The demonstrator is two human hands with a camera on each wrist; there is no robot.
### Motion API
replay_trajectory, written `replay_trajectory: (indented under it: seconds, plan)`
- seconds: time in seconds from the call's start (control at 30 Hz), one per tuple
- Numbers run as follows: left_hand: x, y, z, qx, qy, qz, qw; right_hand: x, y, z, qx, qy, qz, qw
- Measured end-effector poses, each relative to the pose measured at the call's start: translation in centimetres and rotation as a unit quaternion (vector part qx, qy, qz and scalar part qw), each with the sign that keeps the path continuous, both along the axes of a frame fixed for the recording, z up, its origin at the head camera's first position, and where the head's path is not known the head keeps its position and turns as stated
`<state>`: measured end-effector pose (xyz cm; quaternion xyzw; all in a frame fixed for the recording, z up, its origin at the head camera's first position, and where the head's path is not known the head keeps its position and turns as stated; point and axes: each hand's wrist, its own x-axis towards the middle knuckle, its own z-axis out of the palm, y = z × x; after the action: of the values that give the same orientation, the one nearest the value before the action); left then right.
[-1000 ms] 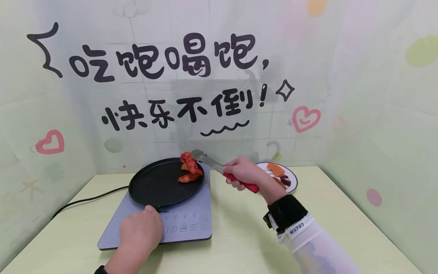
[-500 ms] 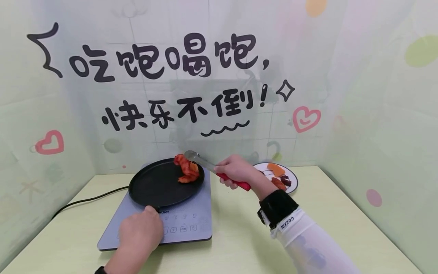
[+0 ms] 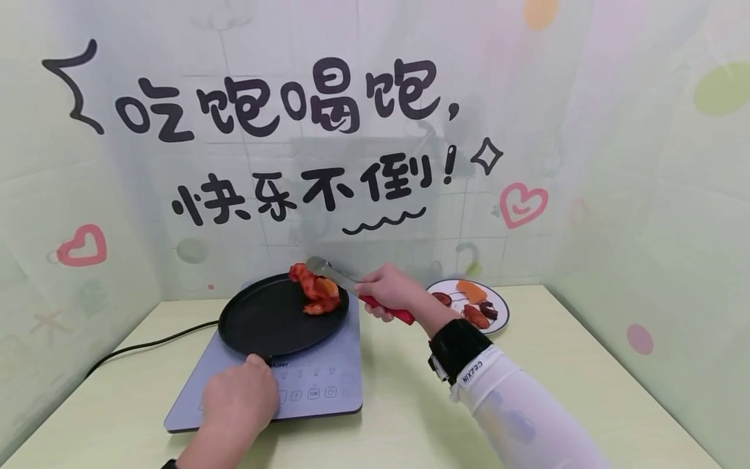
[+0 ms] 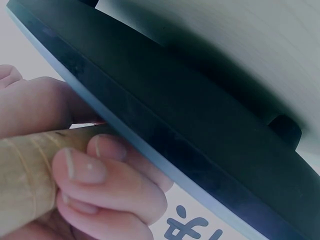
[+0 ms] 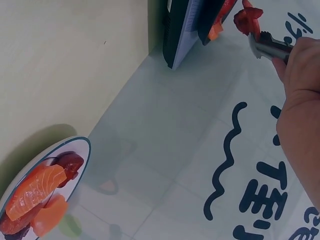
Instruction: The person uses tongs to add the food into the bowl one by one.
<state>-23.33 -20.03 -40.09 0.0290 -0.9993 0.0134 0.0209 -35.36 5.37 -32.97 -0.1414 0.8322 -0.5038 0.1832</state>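
My left hand (image 3: 241,394) grips the handle of a round black frying pan (image 3: 258,319); in the left wrist view its fingers curl round a wood-coloured handle (image 4: 25,175). My right hand (image 3: 389,286) holds metal tongs (image 3: 342,277) with red grips, tips at the pan's far right edge. Between the tips is a glossy red piece of food (image 5: 248,20) like a chicken wing, raised above the pan in the right wrist view. Beneath it, more reddish food (image 3: 322,305) and an orange piece (image 3: 328,286) lie at the pan's right side.
The pan sits on a flat induction cooker (image 3: 325,407), its black cord (image 3: 152,340) running left. Behind my right forearm stands a white plate (image 3: 497,326) with orange slices and brown and dark red food pieces. A printed cloth wall (image 3: 375,251) closes the back.
My right hand has moved left with the tongs, carrying the red piece farther in over the pan's back right. More of the plate shows. My left hand keeps its grip on the handle.
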Motion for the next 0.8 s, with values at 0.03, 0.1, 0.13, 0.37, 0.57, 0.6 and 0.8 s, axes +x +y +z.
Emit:
replay_trajectory:
  seconds: [0.03, 0.1, 0.13, 0.37, 0.57, 0.6, 0.8]
  plan:
    - [0.0, 0.0, 0.0, 0.002, -0.001, 0.001, 1.0, -0.1, -0.1, 0.0, -0.001, 0.0, 0.0, 1.0]
    - [0.0, -0.1, -0.1, 0.004, -0.002, 0.003, 1.0, -0.2, -0.4, -0.1, -0.004, 0.001, -0.001, 1.0]
    - [0.0, 0.0, 0.0, 0.005, -0.002, 0.004, 1.0, -0.3, -0.6, -0.1, -0.005, 0.002, -0.001, 1.0]
    - [0.1, 0.0, 0.0, -0.001, 0.004, 0.001, 1.0, -1.0, -1.1, -0.4, -0.008, 0.001, 0.003, 1.0]
    - [-0.1, 0.0, -0.1, 0.0, 0.007, 0.002, 1.0, -1.9, -1.3, -1.0, -0.003, -0.005, 0.011, 0.9999]
    - [-0.1, -0.1, -0.2, 0.0, 0.006, 0.002, 1.0, -2.1, -1.4, -1.0, -0.002, -0.005, 0.012, 0.9999]
    - [-0.2, 0.0, -0.2, 0.001, 0.004, 0.002, 1.0, -2.8, -1.6, -1.1, 0.005, -0.003, 0.023, 0.9997]
